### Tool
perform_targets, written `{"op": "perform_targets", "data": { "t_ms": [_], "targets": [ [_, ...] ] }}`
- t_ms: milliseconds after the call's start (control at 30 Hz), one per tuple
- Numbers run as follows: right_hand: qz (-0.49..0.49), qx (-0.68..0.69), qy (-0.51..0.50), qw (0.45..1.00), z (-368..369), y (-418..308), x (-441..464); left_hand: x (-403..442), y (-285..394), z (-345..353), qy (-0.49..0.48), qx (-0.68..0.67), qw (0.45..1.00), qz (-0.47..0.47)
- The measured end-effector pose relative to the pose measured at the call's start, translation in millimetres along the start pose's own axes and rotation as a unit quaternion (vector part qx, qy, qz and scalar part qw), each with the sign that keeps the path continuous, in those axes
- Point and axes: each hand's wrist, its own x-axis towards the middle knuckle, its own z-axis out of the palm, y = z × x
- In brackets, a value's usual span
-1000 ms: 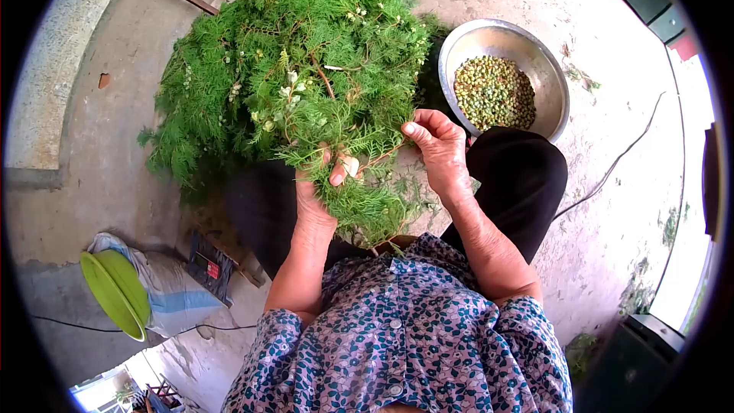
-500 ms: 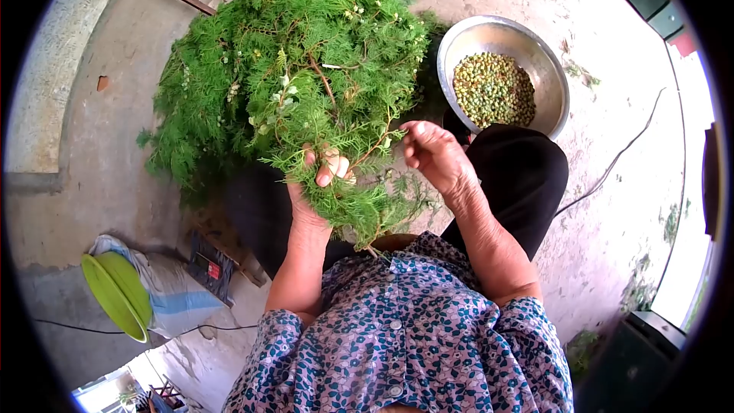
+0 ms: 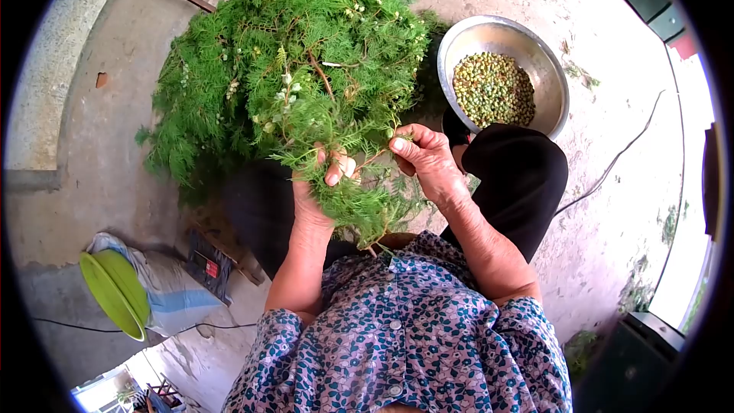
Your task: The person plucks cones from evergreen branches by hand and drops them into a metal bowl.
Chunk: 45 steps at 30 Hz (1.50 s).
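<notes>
My left hand [image 3: 325, 176] is closed around a leafy green conifer branch [image 3: 348, 206], held above my lap; foliage hides part of the fingers. My right hand [image 3: 426, 154] pinches at a twig tip on the right side of this branch, thumb and forefinger together. A small green cone seems to sit at those fingertips, though it is mostly covered. In front of my knees lies a big heap of cut conifer branches [image 3: 252, 53], with pale green cones among the sprays. To its right stands a metal bowl [image 3: 552, 69] partly filled with small green and brownish cones [image 3: 495, 90].
At the lower left, a lime-green basin [image 3: 115, 294] leans on its side against a white and blue sack [image 3: 180, 291]. A black cable [image 3: 619, 154] runs over the concrete floor on the right. A dark green box-like object [image 3: 634, 359] stands at the lower right.
My right hand has moved slightly left and its fingers have closed on the twig tip. The left hand, still gripping the branch, has shifted a little to the right.
</notes>
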Motion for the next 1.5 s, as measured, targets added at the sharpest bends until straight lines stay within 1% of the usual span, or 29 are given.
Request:
{"op": "perform_targets", "data": {
  "t_ms": [33,100,133,167,233,267,300,367,400,433,467,500,533,567,600,633,667,700,767,800,833,967,1033,1100,1167,1233,1300,1400,1500],
  "targets": [
    [0.000,-0.001,-0.001,1.000,0,2,1,-1,-2,6,0.017,0.012,1.000,0.008],
    [-0.002,-0.016,0.052,0.998,-1,3,0,-3,-5,4,0.083,0.046,0.995,0.008],
    [-0.002,-0.044,0.119,0.992,3,-2,-2,-4,-3,5,0.078,0.058,0.995,-0.014],
    [0.005,-0.027,0.151,0.988,-9,-6,1,-6,-8,0,0.102,0.014,0.994,0.040],
    [0.004,0.030,0.212,0.977,-36,-8,8,-6,2,3,0.029,0.017,0.999,0.027],
    [-0.008,0.045,0.208,0.977,-51,-6,10,-7,5,4,0.022,0.027,0.999,0.028],
    [-0.011,0.042,0.211,0.976,-51,-9,10,-8,4,5,0.048,0.046,0.997,0.048],
    [0.022,0.130,0.185,0.974,-49,-16,9,-8,3,4,0.110,0.046,0.992,0.047],
    [0.041,0.163,0.179,0.969,-53,-18,12,-7,1,1,0.107,0.044,0.992,0.046],
    [0.039,0.162,0.180,0.969,-59,-21,16,-6,-2,-2,0.124,0.073,0.989,0.044],
    [-0.015,0.256,0.199,0.946,-66,-26,22,-6,-3,-4,0.142,0.102,0.984,0.043],
    [-0.069,0.348,0.214,0.910,-72,-30,26,-8,-3,-4,0.142,0.103,0.984,0.042],
    [-0.088,0.335,0.266,0.900,-70,-45,26,-9,-3,-3,0.129,0.091,0.987,0.042],
    [-0.105,0.353,0.230,0.901,-93,-43,29,-10,-4,-3,0.118,0.079,0.989,0.043],
    [-0.099,0.352,0.269,0.891,-89,-51,25,-8,-3,2,0.064,0.039,0.997,0.013],
    [-0.093,0.350,0.307,0.880,-84,-58,22,-6,-4,5,0.067,0.040,0.997,0.014],
    [-0.071,0.347,0.309,0.883,-89,-51,22,-5,-5,7,0.054,0.031,0.998,0.030],
    [-0.067,0.349,0.306,0.883,-88,-43,21,-4,-5,8,0.041,0.023,0.998,0.046],
    [-0.031,0.261,0.217,0.940,-83,-28,15,-3,-6,9,0.032,0.025,0.998,0.042],
    [-0.019,0.239,0.095,0.966,-79,-23,12,-3,-5,8,0.027,0.011,0.999,0.024],
    [0.032,0.171,0.103,0.979,-64,-23,8,-3,-4,8,0.021,-0.003,1.000,0.004],
    [0.077,0.127,-0.006,0.989,-32,-8,5,-2,-6,11,0.033,-0.010,0.999,-0.004],
    [0.061,0.116,-0.050,0.990,-22,-10,2,-2,-7,10,0.038,-0.030,0.999,-0.015],
    [0.032,0.141,-0.062,0.988,-14,-12,0,-2,-9,11,0.041,-0.043,0.998,-0.013],
    [0.029,0.146,-0.073,0.986,-12,-16,-1,-1,-12,6,-0.013,-0.010,1.000,-0.015],
    [0.026,0.151,-0.082,0.985,-14,-16,-1,-1,-13,2,-0.017,-0.010,1.000,-0.018],
    [0.009,0.147,-0.119,0.982,-17,-13,1,-1,-13,0,0.003,-0.009,1.000,-0.028],
    [-0.012,0.124,-0.116,0.985,-11,-16,-1,-1,-13,0,0.028,0.005,0.999,-0.032],
    [-0.015,0.135,-0.111,0.985,-5,-23,-4,0,-13,1,0.044,0.022,0.998,-0.034]
  ]
}}
